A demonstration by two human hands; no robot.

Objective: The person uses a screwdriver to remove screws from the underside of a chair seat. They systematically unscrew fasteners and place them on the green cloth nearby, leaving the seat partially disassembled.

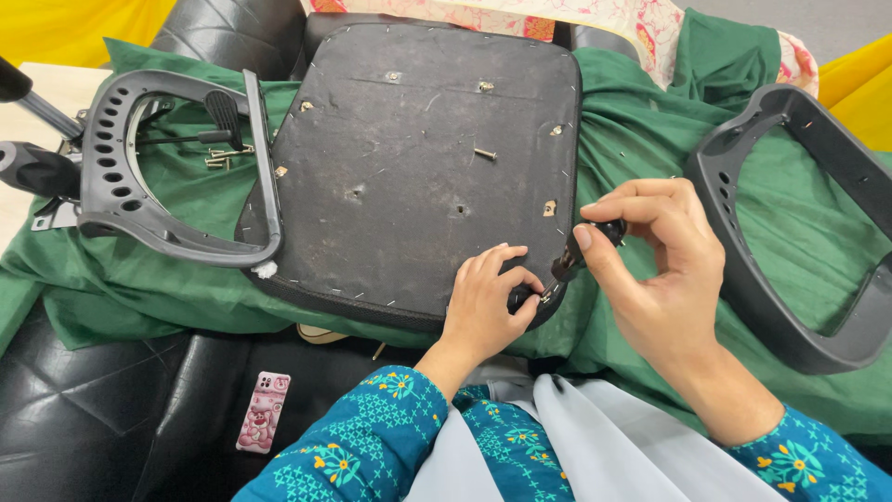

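Down below, a black couch [74, 409], with a green cloth [632, 139] spread over it. On the cloth, in the middle, a big dark seat [418, 158], lying flat, underside up. Off to one side, well apart, the grey right armrest [799, 232], lying loose. On the other side, the left armrest [167, 167], leaning on the seat's edge. Beyond that, black levers [32, 167] by a pale tabletop [46, 84].

At the seat's near right corner, the right hand [655, 265], thumb and fingers pinched shut on a small black tool [609, 231], tip pointing down at the corner. Just beside it, the left hand [483, 311], fingers curled tight over that same corner, pressing down. Close together, not touching.

Most likely in the middle of turning something at that corner; hard to tell whether in or out. Next, probably: keep the tool straight, keep the seat from sliding, turn in short twists.

Room to move: plenty of bare cloth between the right hand and the right armrest. Less on the near side, with the seat's edge close to the cloth's edge and the lap. Careful there, easy to slip off.

Small things last: a pink phone [263, 411] on the couch, near the left sleeve; loose screws [218, 160] inside the left armrest's loop; one screw [485, 153] on the seat, well up from the hands.
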